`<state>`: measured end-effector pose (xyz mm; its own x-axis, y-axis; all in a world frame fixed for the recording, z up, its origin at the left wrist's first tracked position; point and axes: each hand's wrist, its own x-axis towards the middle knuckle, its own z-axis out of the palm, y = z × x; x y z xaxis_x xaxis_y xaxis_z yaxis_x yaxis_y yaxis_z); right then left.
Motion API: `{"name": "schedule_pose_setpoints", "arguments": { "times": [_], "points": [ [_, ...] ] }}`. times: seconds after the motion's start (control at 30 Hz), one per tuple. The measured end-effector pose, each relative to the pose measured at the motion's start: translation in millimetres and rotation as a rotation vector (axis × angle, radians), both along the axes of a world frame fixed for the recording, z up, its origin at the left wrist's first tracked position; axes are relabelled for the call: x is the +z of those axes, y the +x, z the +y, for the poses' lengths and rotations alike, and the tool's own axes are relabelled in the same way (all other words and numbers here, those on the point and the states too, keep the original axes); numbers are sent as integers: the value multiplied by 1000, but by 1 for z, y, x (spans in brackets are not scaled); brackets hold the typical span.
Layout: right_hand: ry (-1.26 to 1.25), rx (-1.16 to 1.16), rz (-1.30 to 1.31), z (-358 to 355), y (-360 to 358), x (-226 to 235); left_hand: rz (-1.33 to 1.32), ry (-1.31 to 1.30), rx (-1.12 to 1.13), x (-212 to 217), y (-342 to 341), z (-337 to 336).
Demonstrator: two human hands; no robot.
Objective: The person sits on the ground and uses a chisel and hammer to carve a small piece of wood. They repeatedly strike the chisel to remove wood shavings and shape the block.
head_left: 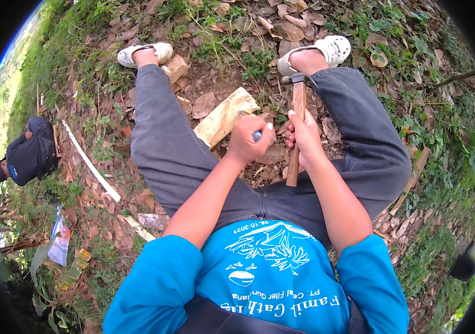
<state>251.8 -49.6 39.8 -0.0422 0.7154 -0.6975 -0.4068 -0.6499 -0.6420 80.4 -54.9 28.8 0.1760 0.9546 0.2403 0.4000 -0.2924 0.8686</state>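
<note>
A pale, rough-hewn wood block (223, 118) lies slanted on the ground between my legs. My left hand (246, 140) is closed round a chisel (257, 135); its blue butt shows at the fist, and its blade end, mostly hidden, points at the block's right side. To the right, my right hand (306, 136) grips a hammer (298, 100) by its brown wooden handle. The hammer's dark metal head is up near my right ankle, apart from the chisel. The handle's lower end hangs below my hand.
My legs are spread around the block on leaf-strewn ground. Another wood chunk (175, 68) lies by my left shoe. A pale strip (91, 161) and a plastic bag (59, 245) are at left. A person in dark clothes (32, 150) is far left; another dark figure (464, 264) is far right.
</note>
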Motion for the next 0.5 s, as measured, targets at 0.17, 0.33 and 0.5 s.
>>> {"name": "schedule_pose_setpoints", "arguments": {
  "times": [0.17, 0.33, 0.5],
  "points": [
    [-27, -11, 13, 1, 0, 8, -538, -250, 311, 3, -60, 31],
    [-51, -22, 4, -1, 3, -1, -788, -192, 371, 16, -71, 39],
    [-51, 8, -26, -3, 0, -7, -635, -187, 357, 10, -74, 46]
  ]
}}
